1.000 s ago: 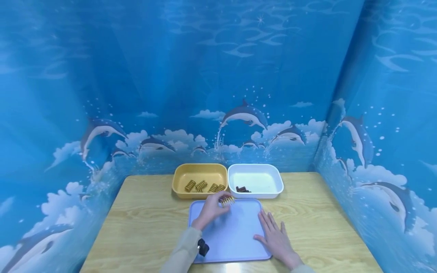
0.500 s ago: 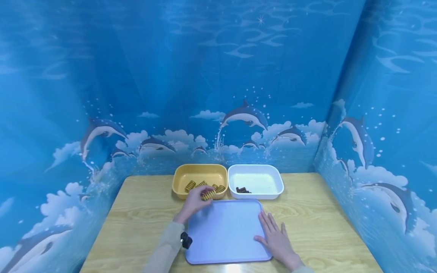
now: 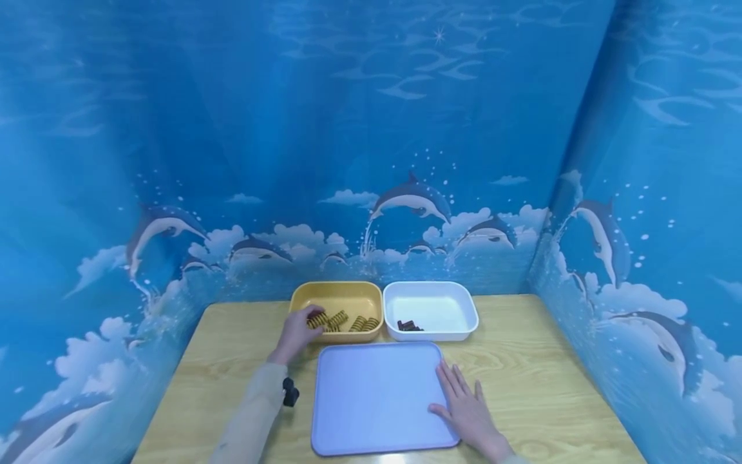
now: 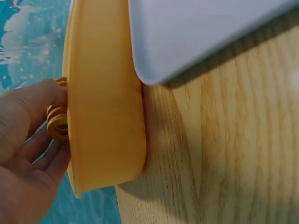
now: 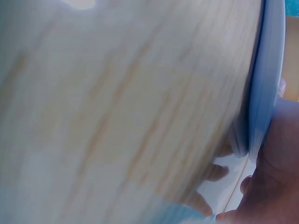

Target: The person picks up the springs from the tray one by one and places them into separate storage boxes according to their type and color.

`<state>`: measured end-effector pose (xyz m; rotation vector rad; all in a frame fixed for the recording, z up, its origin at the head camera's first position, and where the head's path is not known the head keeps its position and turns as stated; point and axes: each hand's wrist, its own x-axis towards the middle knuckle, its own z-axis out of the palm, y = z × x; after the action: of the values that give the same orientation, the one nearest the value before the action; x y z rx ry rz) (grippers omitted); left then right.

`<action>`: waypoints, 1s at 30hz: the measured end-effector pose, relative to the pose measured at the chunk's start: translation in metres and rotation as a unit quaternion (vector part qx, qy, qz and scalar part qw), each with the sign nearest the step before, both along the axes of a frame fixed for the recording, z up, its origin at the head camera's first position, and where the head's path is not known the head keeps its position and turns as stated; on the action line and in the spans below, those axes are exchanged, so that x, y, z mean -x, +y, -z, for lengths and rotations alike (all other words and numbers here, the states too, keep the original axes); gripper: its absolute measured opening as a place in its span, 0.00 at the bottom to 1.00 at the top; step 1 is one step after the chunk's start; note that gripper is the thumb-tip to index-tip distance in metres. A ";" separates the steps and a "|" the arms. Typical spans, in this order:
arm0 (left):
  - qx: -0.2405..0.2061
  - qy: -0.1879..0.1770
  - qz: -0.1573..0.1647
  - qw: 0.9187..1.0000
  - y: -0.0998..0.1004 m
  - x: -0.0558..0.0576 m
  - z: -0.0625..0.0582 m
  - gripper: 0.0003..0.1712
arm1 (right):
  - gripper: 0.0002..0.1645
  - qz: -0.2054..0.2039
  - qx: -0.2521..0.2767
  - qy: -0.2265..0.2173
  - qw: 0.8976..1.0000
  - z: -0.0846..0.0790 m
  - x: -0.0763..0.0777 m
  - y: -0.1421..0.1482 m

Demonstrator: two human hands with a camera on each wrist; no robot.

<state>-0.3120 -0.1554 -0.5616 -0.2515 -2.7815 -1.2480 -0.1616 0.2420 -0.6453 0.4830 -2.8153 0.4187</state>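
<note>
My left hand (image 3: 297, 332) reaches over the left end of the yellow bin (image 3: 307, 293) and holds a yellow coil spring (image 3: 317, 320) at the rim. In the left wrist view, bent fingers surround the spring (image 4: 58, 125), partly hidden by the bin wall (image 4: 105, 102). Several similar coil springs (image 3: 363, 324) lie inside the bin. My right hand (image 3: 468, 409), fingers spread straight, rests at the right edge of the lilac tray (image 3: 379, 399). From the right wrist, part of that hand (image 5: 280, 172) shows beside the tray's side (image 5: 266, 79).
A white bin (image 3: 443, 312) stands against the yellow one, with small dark brown pieces (image 3: 409, 326) in its front left corner. Both bins sit behind the tray on a wooden table (image 3: 539, 374). A blue dolphin-print curtain (image 3: 371, 129) rises behind the table and along its sides.
My left hand, with a coil spring in it, has moved from above the tray leftward to the yellow bin's left end. My right hand stays at the tray edge.
</note>
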 end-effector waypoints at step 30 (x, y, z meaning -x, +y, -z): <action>0.126 -0.091 -0.008 0.988 -0.010 0.013 -0.005 0.16 | 0.49 0.006 -0.019 -0.056 0.998 -0.012 0.001 -0.012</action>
<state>-0.3247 -0.1650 -0.5564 -0.1350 -3.0919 -0.9578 -0.1621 0.2300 -0.6334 0.4645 -2.9369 0.4023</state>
